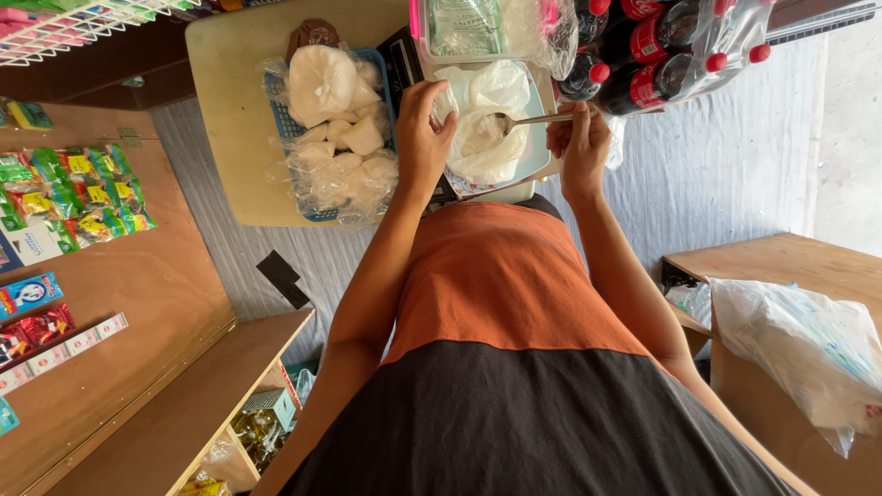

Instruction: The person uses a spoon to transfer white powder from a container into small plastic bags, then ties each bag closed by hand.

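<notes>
Left hand [421,129]: closed on the rim of a clear plastic bag [487,138] of white powder, held open over the worktop [230,110]. Right hand [581,138]: spoon [533,119] gripped, bowl inside the bag. Blue basket [280,119] of filled bags alongside.

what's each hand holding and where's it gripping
The left hand pinches the rim of an open clear plastic bag. The right hand holds a metal spoon by its handle end.
</notes>
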